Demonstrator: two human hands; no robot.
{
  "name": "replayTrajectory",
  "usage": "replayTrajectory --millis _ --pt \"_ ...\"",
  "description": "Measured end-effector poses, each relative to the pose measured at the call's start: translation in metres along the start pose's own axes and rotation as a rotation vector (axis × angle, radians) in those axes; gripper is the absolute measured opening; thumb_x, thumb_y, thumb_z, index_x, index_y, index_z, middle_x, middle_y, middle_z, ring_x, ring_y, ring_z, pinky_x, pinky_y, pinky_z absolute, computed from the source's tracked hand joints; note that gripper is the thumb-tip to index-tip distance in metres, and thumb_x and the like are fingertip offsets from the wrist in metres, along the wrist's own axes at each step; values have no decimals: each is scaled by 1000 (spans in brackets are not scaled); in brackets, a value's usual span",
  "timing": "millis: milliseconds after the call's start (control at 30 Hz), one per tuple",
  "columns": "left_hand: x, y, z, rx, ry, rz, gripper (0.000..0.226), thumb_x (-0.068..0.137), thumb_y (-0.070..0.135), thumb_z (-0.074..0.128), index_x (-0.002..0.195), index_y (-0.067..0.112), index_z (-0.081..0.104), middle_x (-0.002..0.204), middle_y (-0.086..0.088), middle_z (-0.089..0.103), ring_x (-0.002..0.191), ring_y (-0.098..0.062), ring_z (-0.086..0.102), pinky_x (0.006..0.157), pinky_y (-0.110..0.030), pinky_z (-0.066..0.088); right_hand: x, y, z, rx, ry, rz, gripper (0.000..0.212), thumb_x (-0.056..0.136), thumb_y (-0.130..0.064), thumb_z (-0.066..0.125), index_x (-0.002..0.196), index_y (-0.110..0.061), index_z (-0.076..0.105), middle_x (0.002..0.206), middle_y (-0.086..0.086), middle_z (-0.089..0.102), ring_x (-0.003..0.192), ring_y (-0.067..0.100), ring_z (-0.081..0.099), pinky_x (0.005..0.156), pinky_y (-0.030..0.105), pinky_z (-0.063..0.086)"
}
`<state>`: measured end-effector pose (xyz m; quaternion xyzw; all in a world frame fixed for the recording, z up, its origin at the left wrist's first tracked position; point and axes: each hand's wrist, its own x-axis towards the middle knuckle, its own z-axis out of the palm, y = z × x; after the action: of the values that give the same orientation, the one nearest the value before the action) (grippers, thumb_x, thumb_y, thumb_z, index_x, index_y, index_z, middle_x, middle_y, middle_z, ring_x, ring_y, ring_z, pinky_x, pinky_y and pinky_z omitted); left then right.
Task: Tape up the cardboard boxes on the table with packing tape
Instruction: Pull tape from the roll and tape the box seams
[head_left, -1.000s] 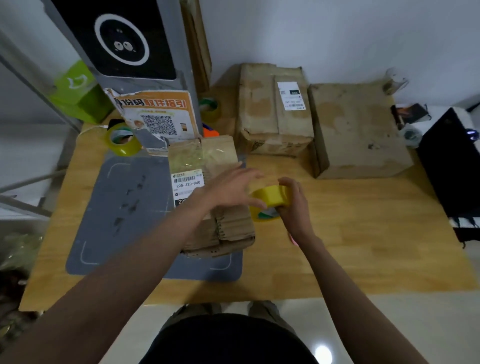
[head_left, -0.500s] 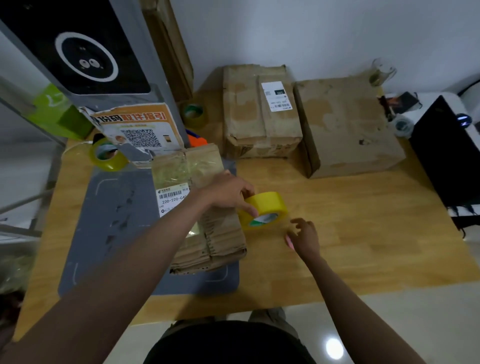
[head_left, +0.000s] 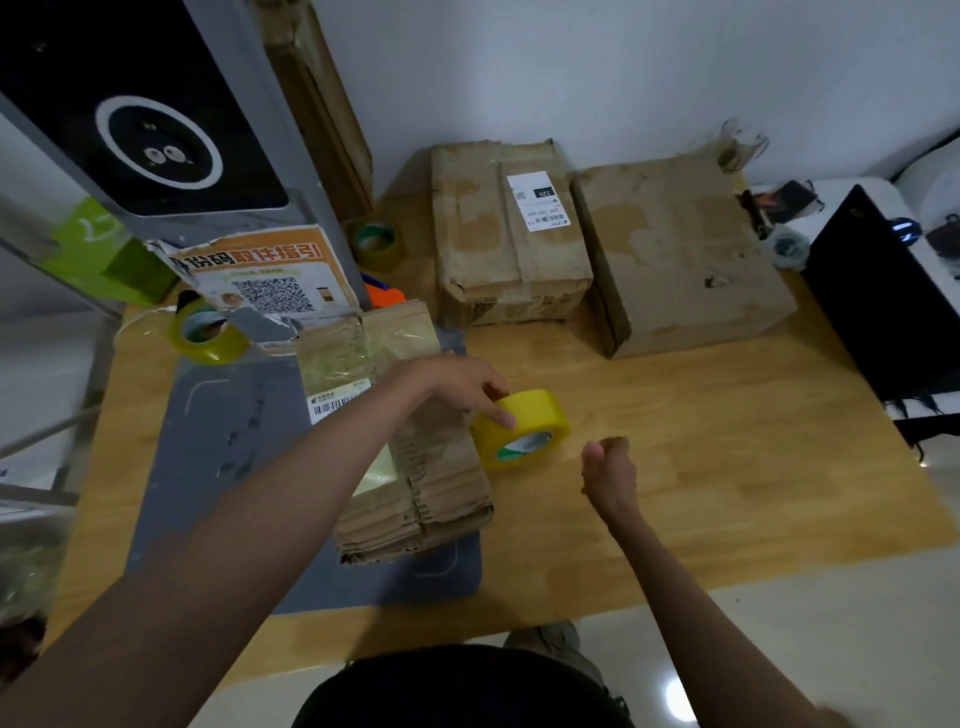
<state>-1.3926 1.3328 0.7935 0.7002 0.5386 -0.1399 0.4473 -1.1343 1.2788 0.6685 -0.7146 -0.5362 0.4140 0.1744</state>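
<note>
The person is getting the tape ready rather than sealing anything yet: the left hand is gripping the yellow packing tape roll by its rim, thumb and fingers curled over its upper left edge, while the right hand is hovering just right of the roll with its fingers curled in toward the palm and apparently holding nothing, though a thin strip of tape between them would be too fine to see. The roll is sitting on the wooden table, touching the right side of the near cardboard box, which is lying on the grey mat. The roll is tilting, its open core facing near and slightly right; the box's long axis is running near to far. Two more cardboard boxes are waiting at the far edge against the wall. Next, I judge, the right hand needs to find the tape's loose end and draw it across the box's seam.
</note>
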Motion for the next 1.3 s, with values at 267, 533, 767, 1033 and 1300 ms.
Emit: replayTrajectory --millis 267,533,767,1033,1300 --pt "7 7 -23 -10 -183 -72 50 101 51 53 134 14 61 85 17 58 88 -17 65 84 -31 48 -67 -89 -36 152 -6 -411 22 106 -22 48 120 -17 64 96 -1 68 77 9 62 63 18 46" --pt "3 6 -18 -8 -123 -19 22 104 41 48 89 46 64 103 12 62 97 -19 68 96 -39 51 -92 -124 -2 41 -56 -466 16 98 -9 59 111 -12 68 96 -7 67 84 6 63 70 24 52" --pt "1 4 -16 -27 -148 20 36 101 12 40 115 17 73 112 4 65 102 -24 65 98 -43 52 -93 -143 19 -33 13 -509 14 96 -11 60 97 -12 46 86 9 63 76 28 59 61 44 44" --pt "6 -5 -13 -36 -97 33 37 97 -1 37 107 5 72 91 0 64 88 -19 58 85 -36 49 -89 -152 24 -110 6 -505 10 94 -8 57 100 -10 49 94 14 66 81 31 60 60 38 40" --pt "5 -3 -15 -30 -107 60 35 98 -1 38 94 14 69 81 12 62 83 -17 57 78 -31 44 -85 -154 22 -117 -20 -486 14 93 -7 58 93 -16 48 87 5 63 76 23 58 59 34 38"
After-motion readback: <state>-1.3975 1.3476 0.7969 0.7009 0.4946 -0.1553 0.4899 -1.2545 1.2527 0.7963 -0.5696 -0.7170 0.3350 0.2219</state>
